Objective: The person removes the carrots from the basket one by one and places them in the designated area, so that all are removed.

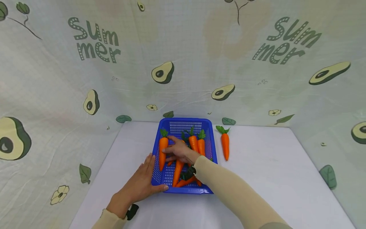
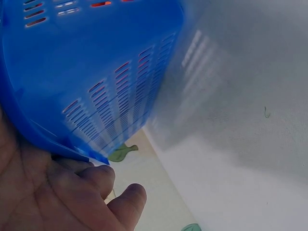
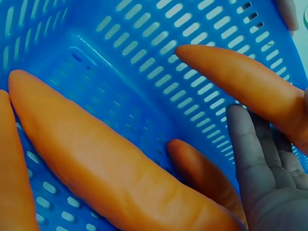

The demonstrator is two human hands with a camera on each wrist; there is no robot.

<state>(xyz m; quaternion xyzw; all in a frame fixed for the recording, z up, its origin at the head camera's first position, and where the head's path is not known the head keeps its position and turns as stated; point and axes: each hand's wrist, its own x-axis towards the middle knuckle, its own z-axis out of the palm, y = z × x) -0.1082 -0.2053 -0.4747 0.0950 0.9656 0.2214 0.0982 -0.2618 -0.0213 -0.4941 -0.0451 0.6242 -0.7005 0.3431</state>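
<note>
A blue perforated plastic basket [image 1: 183,190] holds several orange carrots with green tops. Inside its left side, my right hand [image 1: 178,150] pinches one carrot [image 1: 163,149], which leans along the left wall with its leaves toward the back. In the right wrist view that carrot [image 3: 236,72] has its tip in front of the slotted wall, and the fingers [image 3: 248,144] are close around its thicker end. My left hand [image 1: 144,178] rests against the basket's front left corner, fingers along the outer left wall and thumb at the front rim. In the left wrist view its palm lies against the rim.
One more carrot [image 1: 225,144] lies on the white table [image 1: 263,165], right of the basket. Inside the basket, other carrots [image 1: 193,143] lie on the right and near the front [image 1: 178,171]. A printed cloth [image 1: 188,79] hangs behind and at both sides.
</note>
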